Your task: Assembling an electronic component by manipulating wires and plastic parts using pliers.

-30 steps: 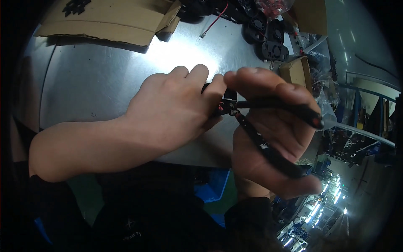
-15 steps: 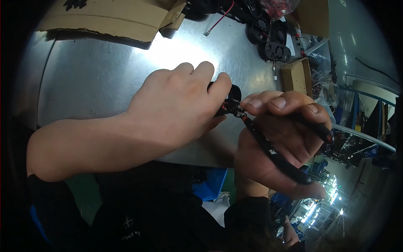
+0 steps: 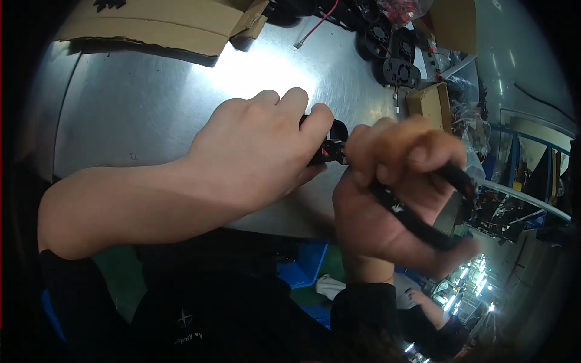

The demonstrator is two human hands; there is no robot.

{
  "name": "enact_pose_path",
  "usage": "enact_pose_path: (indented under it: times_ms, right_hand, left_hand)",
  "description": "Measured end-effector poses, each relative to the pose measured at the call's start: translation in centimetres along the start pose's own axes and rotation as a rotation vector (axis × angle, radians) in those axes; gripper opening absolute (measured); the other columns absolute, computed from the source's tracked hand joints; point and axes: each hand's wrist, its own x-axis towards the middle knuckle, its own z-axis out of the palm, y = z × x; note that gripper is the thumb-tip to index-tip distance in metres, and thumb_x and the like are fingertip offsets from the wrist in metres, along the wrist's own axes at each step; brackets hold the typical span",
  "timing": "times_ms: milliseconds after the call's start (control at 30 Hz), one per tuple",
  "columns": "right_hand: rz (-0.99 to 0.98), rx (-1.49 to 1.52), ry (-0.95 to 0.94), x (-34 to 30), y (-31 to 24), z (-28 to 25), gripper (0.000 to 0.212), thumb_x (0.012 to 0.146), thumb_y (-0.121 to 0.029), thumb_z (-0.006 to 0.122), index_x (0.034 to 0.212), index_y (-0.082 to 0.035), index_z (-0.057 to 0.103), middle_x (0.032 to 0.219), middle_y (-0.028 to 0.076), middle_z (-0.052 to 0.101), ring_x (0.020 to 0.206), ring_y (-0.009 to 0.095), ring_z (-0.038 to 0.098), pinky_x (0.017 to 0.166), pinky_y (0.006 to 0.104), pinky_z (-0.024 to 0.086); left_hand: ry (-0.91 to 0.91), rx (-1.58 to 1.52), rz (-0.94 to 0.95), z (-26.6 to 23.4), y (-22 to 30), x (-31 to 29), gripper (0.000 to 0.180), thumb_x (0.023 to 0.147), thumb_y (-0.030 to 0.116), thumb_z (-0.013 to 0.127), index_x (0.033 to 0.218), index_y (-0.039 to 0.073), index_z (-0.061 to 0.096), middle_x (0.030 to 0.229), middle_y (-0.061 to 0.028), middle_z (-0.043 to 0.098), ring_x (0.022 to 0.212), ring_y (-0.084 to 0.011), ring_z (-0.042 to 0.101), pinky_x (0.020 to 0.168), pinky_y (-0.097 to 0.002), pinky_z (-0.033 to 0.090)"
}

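Observation:
My left hand [image 3: 254, 142] is closed around a black plastic part [image 3: 339, 130] with a rounded edge, most of it hidden by the fingers; its exact kind does not show. A bit of red shows on it near the fingertips. My right hand [image 3: 387, 199], blurred by motion, grips hand pliers [image 3: 417, 228] with black handles. The handles stand spread apart, one along the thumb and the other under the fingers. The pliers' head meets the black part between the two hands; fingers partly hide the jaws.
A metal worktop [image 3: 139, 115] lies beneath the hands. Cardboard [image 3: 151, 27] covers its far left. Several black fans [image 3: 399, 72] with wires lie at the far right, near a small cardboard box [image 3: 431, 109] and clear plastic bags. Below the table edge sits a blue bin [image 3: 308, 266]. Another person [image 3: 433, 311] appears lower right.
The fingers of my right hand have curled further round the pliers and over their head. My left hand and the black part have barely moved. More of the other person shows.

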Motion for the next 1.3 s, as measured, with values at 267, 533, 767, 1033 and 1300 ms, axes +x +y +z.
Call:
enact_pose_path:
  times_ms: [267,533,767,1033,1300]
  right_hand:
    - [0.313,0.18,-0.18,2.2,-0.8,-2.6,0.067,0.088,-0.08,0.056,0.082,-0.013,0.052,0.067,0.001,0.045,0.055,0.014,0.038,0.053,0.0314,0.026]
    - [0.282,0.442,-0.441,3.6,0.8,-5.1,0.06,0.097,-0.066,0.059,0.075,-0.01,0.06,0.058,0.006,0.055,0.042,0.016,0.044,0.043,0.0294,0.031]
    - [0.236,0.699,-0.861,6.3,3.0,-5.7,0.068,0.104,-0.065,0.044,0.076,-0.006,0.063,0.059,0.006,0.055,0.04,0.014,0.045,0.038,0.0274,0.031]
    - [0.286,0.798,-0.966,7.2,3.5,-5.4,0.069,0.113,-0.05,0.032,0.071,-0.006,0.065,0.056,0.003,0.051,0.036,0.01,0.04,0.033,0.0246,0.026]
    - [0.326,0.751,-0.946,6.8,3.1,-4.8,0.068,0.112,-0.052,0.034,0.068,-0.01,0.063,0.057,0.003,0.053,0.037,0.012,0.046,0.034,0.0268,0.035]
  left_hand:
    - [0.026,0.019,0.327,0.6,-3.9,2.6,0.044,0.085,0.04,0.079,0.109,0.009,0.059,0.095,-0.0103,0.062,0.087,-0.0293,0.069,0.073,-0.0411,0.056]
    - [-0.112,-0.026,0.415,0.5,-5.0,3.6,0.053,0.082,0.041,0.08,0.12,0.01,0.059,0.098,-0.01,0.061,0.088,-0.0299,0.065,0.075,-0.0413,0.052]
    - [-0.093,-0.049,0.447,0.8,-5.3,3.8,0.051,0.083,0.043,0.079,0.118,0.011,0.06,0.092,-0.0086,0.058,0.085,-0.0281,0.065,0.071,-0.0398,0.052]
    - [-0.117,-0.106,0.456,0.8,-5.4,4.2,0.046,0.084,0.042,0.079,0.115,0.012,0.062,0.09,-0.0069,0.057,0.081,-0.0263,0.064,0.068,-0.04,0.051]
    - [-0.13,-0.077,0.439,0.5,-5.5,3.7,0.044,0.084,0.04,0.079,0.114,0.012,0.062,0.09,-0.0063,0.057,0.082,-0.0261,0.064,0.068,-0.0396,0.051]
